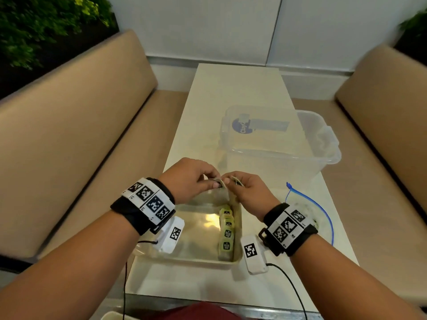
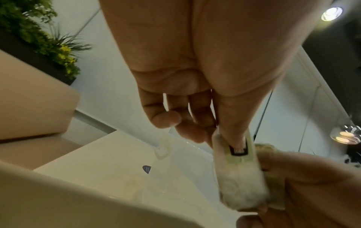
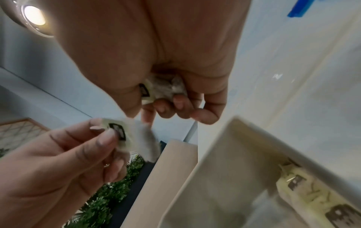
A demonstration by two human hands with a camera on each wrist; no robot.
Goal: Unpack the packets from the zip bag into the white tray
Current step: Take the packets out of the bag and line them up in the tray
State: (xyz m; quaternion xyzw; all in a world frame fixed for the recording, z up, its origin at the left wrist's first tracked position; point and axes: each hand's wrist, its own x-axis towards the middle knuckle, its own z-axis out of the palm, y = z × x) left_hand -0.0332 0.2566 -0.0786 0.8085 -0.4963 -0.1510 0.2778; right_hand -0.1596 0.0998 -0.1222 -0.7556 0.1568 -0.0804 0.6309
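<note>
My left hand (image 1: 215, 182) and right hand (image 1: 233, 181) meet above the far edge of the white tray (image 1: 189, 259). The left hand (image 2: 215, 135) pinches one pale green packet (image 2: 238, 169) with a black label between thumb and fingers. My right hand (image 3: 156, 106) grips a bunched packet (image 3: 162, 89) in its curled fingers. A row of several packets (image 1: 226, 232) lies along the tray's right side, also in the right wrist view as packets (image 3: 312, 200). The clear zip bag (image 1: 307, 202) with a blue zipper lies on the table, right of the tray.
A large clear plastic container (image 1: 277, 139) stands on the white table (image 1: 231, 88) beyond the tray. Beige benches (image 1: 69, 135) run along both sides of the table. Cables hang from both wrist cameras over the near table edge.
</note>
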